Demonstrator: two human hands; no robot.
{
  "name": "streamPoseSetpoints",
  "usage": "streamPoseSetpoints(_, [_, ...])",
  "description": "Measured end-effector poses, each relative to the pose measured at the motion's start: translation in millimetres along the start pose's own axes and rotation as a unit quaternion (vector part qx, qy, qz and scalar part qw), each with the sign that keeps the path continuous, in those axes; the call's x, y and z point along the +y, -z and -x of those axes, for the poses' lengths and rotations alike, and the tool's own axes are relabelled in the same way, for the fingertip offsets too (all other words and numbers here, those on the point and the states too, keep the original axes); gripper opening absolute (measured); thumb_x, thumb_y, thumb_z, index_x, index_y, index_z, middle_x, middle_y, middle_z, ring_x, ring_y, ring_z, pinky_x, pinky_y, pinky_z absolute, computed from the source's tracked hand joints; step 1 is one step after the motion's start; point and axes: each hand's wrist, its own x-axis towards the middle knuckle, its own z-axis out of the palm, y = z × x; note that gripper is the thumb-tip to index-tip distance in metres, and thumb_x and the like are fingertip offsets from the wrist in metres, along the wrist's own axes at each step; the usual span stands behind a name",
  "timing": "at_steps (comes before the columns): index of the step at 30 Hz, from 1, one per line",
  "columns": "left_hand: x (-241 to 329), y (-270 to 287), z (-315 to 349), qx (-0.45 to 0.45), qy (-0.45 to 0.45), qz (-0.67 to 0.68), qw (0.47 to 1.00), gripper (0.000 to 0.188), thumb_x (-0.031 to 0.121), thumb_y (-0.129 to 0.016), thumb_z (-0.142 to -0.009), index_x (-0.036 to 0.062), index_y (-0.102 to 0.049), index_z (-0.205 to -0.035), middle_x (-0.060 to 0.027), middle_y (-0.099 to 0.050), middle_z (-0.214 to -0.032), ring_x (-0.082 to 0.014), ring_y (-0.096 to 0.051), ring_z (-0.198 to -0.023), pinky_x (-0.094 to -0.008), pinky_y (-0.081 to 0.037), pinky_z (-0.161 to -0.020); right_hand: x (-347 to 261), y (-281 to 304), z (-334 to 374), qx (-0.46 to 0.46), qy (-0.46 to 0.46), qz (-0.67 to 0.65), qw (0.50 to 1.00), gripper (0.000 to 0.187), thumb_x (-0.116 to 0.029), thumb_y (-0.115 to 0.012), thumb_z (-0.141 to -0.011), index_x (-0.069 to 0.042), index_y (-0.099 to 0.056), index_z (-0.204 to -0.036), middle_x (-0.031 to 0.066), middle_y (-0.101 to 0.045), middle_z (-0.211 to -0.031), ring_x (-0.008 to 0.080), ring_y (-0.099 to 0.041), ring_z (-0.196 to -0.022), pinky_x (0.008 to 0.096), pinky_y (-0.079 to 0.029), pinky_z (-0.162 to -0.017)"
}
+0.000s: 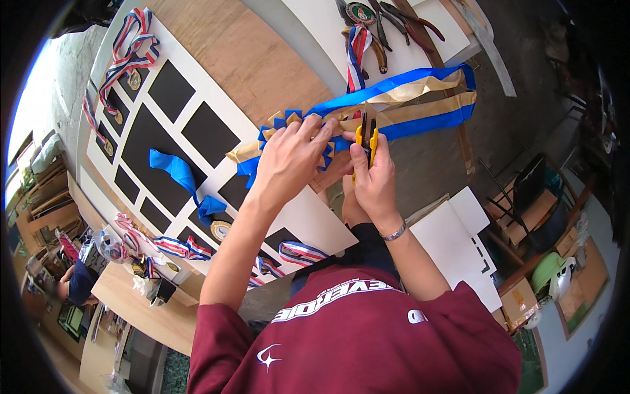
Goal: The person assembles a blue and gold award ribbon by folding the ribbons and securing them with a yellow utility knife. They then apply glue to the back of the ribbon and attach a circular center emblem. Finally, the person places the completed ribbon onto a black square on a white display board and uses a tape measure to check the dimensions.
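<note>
My left hand [289,157] is closed on a pleated blue-and-gold ribbon rosette [326,157], holding it above the edge of a white board [315,217] with black panels. A long blue-and-gold ribbon [426,120] loops out from the rosette to the right. My right hand [375,180] grips a yellow-and-black cutter [373,148] upright, close to the rosette. Its fingertips also lie near the ribbon folds; whether they pinch the ribbon is hidden. On the board lies a blue ribbon [176,169] with a gold medal [221,230] at its lower end.
Medals on striped ribbons [134,56] lie along the board's far left. Beyond the board, pliers [426,26] and a round medal [361,13] sit on a white surface. White sheets [453,249] are at right, near a chair [525,197]. Another person [80,282] is at far left.
</note>
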Motion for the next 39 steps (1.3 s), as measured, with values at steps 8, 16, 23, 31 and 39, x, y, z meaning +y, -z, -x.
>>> streamPoseSetpoints(8, [-27, 17, 5, 0.022, -0.109, -0.027, 0.993, 0.026, 0.005, -0.079, -0.078, 0.0092, -0.071, -0.102, -0.0066, -0.068, -0.125, -0.0275, -0.069, -0.102, -0.0397, -0.057, -0.082, -13, 2, 3, -0.025, -0.082, -0.034, 0.996, 0.032, -0.032, -0.061, -0.111, -0.002, -0.059, -0.123, 0.0181, -0.069, -0.1, 0.0411, -0.072, -0.093, 0.0468, -0.055, -0.078])
streamPoseSetpoints(16, [-36, 8, 22, 0.017, -0.129, -0.088, 0.988, 0.017, 0.013, -0.079, -0.083, 0.012, -0.067, -0.095, 0.0017, -0.056, -0.159, -0.026, -0.052, -0.136, -0.0423, -0.046, -0.11, 2, -3, 4, -0.007, 0.101, 0.102, 0.99, 0.033, -0.029, -0.064, -0.109, -0.002, -0.056, -0.126, 0.021, -0.068, -0.106, 0.0444, -0.07, -0.096, 0.049, -0.056, -0.077])
streamPoseSetpoints(23, [-28, 15, 12, -0.037, -0.079, -0.028, 0.996, 0.027, 0.019, -0.077, -0.091, 0.011, -0.067, -0.115, -0.0075, -0.062, -0.144, -0.0305, -0.057, -0.123, -0.0442, -0.046, -0.107, -4, 1, 3, -0.031, 0.104, 0.138, 0.984, 0.034, -0.028, -0.064, -0.108, -0.002, -0.055, -0.127, 0.021, -0.068, -0.108, 0.0455, -0.07, -0.097, 0.0501, -0.057, -0.076])
streamPoseSetpoints(31, [-26, 19, 14, -0.116, -0.039, -0.051, 0.991, 0.038, 0.015, -0.078, -0.088, 0.0132, -0.07, -0.125, -0.0068, -0.065, -0.131, -0.0259, -0.061, -0.113, -0.0387, -0.051, -0.099, -5, 4, 1, -0.047, 0.115, 0.147, 0.981, 0.034, -0.026, -0.065, -0.107, -0.002, -0.055, -0.128, 0.0213, -0.068, -0.111, 0.0458, -0.07, -0.098, 0.0503, -0.057, -0.076])
streamPoseSetpoints(39, [-40, 2, 24, -0.013, -0.161, -0.016, 0.987, 0.031, 0.009, -0.081, -0.077, 0.0104, -0.066, -0.104, -0.0063, -0.069, -0.136, -0.0235, -0.064, -0.1, -0.0375, -0.055, -0.084, -6, 15, 9, -0.052, 0.14, 0.105, 0.983, 0.033, -0.016, -0.062, -0.107, 0.003, -0.054, -0.134, 0.0262, -0.068, -0.114, 0.0475, -0.07, -0.102, 0.0484, -0.058, -0.084])
